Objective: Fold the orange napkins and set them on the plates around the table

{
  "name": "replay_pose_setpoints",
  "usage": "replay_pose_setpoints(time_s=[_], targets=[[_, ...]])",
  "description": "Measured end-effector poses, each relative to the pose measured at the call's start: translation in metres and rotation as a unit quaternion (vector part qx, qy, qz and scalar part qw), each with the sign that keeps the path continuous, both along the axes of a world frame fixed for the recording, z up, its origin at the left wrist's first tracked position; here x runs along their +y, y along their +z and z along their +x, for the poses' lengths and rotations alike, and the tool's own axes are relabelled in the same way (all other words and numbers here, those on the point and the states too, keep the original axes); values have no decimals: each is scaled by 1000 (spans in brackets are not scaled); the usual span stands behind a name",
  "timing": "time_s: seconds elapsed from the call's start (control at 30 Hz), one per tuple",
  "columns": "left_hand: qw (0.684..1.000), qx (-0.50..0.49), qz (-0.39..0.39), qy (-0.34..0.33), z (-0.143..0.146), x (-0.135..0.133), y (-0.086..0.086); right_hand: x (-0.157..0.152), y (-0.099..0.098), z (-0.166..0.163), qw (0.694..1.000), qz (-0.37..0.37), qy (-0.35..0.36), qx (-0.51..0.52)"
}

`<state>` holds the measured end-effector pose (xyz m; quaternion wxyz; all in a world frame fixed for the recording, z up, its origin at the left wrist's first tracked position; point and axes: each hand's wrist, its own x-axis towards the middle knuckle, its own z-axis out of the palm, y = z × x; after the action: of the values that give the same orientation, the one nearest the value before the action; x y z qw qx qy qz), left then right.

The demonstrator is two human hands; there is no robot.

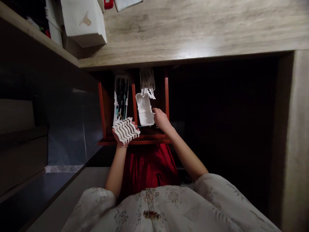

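Observation:
A pulled-out red-brown wooden drawer [135, 141] sits below a light wooden countertop. My left hand [120, 137] grips a white wavy ribbed rack [126, 129] over the drawer's front edge. My right hand [160, 119] reaches into the drawer and closes on the side of a white oblong plastic container [145, 111]. Behind that container lies a bunch of white plastic forks [147, 84]. In the left compartment a clear tray [120, 98] holds several dark and teal utensils.
The countertop [193, 32] carries a white box [83, 21] at the back left. Dark shelving and a grey ledge [21, 141] lie to the left. A wooden panel [296, 135] borders the dark space on the right. My red garment [148, 167] hangs below the drawer.

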<state>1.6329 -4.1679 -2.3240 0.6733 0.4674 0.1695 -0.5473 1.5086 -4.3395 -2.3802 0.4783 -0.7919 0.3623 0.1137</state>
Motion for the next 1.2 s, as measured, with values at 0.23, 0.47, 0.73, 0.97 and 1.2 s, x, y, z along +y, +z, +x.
replay_pose_setpoints(time_s=[0.23, 0.47, 0.73, 0.97, 1.2], targets=[[1000, 11, -22, 17, -6, -6, 2, -18, -57, 16, 937, -66, 329, 100], [999, -26, -12, -44, -1, -2, -4, -42, 1, 14, 971, -81, 198, 105], [994, -88, 7, -58, -7, -6, -16, -20, 64, 39, 992, 35, 103, -57], [998, -57, -12, -16, -6, -5, -16, 17, 68, 52, 997, 3, 29, -68], [998, -38, -9, -46, -9, -15, -7, 14, 39, 23, 990, 9, -134, -47]])
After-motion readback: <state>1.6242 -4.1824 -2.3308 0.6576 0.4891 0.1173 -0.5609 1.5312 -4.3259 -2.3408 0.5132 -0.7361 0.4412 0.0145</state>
